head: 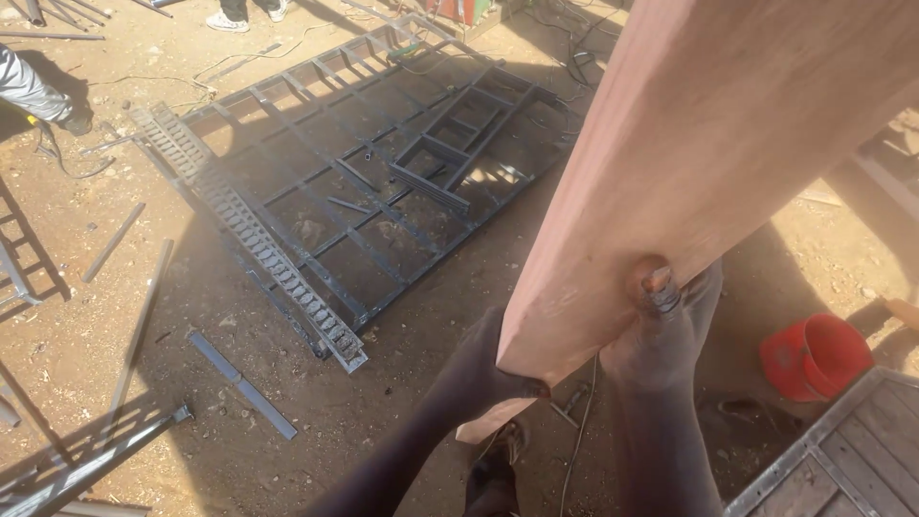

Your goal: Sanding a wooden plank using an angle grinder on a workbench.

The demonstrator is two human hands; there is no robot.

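A long reddish wooden plank [708, 144] rises from my hands toward the upper right, its lower end near the middle bottom of the view. My left hand [493, 369] grips that lower end from the left edge. My right hand [661, 325] clasps the plank's underside on the right, thumb pressed on its face. Both forearms come up from the bottom of the frame.
A large black metal gate frame [373, 182] lies flat on the dirt beyond the plank. Loose metal bars [239, 383] lie scattered at left. A red bucket [814, 354] sits at right beside a metal-framed wooden panel [842, 460]. Other people's feet [230, 19] stand at the top.
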